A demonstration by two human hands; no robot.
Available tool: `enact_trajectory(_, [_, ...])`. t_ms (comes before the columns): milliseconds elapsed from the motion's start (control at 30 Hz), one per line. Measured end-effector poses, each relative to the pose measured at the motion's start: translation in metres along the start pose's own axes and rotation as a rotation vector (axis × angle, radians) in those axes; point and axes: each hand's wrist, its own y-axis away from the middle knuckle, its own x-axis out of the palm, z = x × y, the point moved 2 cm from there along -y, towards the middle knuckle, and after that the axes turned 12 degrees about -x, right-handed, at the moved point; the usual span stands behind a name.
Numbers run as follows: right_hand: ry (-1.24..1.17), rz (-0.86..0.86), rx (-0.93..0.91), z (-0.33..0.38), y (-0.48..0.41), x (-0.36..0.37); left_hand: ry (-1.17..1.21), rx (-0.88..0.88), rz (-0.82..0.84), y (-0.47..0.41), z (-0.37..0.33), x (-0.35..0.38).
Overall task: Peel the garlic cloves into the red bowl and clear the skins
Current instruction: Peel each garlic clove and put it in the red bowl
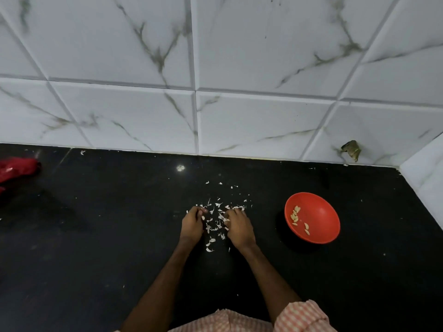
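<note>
red item (16, 167) at the left edge, on the black counter (96, 236). centre: left hand (191, 225), fingers curled, pinching a pale clove (203, 218). skins (213, 226) scattered between and above both hands. right hand (238, 227), fingers curled down onto the skins; cannot tell what it holds. right of centre: red bowl (321, 212), peeled cloves (296, 215) inside, well apart from the hands.

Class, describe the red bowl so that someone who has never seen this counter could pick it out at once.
Start at the black counter below the white marble-patterned wall tiles. To the right of the person's right hand and the scattered skins sits the red bowl. It is round and holds pale peeled cloves, unlike the crumpled red thing at the far left edge.
</note>
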Motion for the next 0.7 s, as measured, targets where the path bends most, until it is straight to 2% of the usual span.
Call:
enact_trajectory(133, [-0.254, -0.134, 0.139, -0.012, 0.004, -0.003, -0.028, 0.018, 0.017, 0.003, -0.006, 0.006])
enact_trajectory(333, [-0.408, -0.21, 0.217, -0.021, 0.006, -0.014, -0.023, 0.046, 0.074, 0.001, -0.013, 0.016])
enact_trajectory(567, [-0.455, -0.149, 0.261, -0.024, 0.009, -0.015, 0.0, 0.035, 0.107, -0.001, -0.016, 0.014])
enact_trajectory(700, [-0.439, -0.234, 0.313, -0.023, 0.007, -0.015, 0.009, 0.016, 0.099, -0.001, -0.016, 0.012])
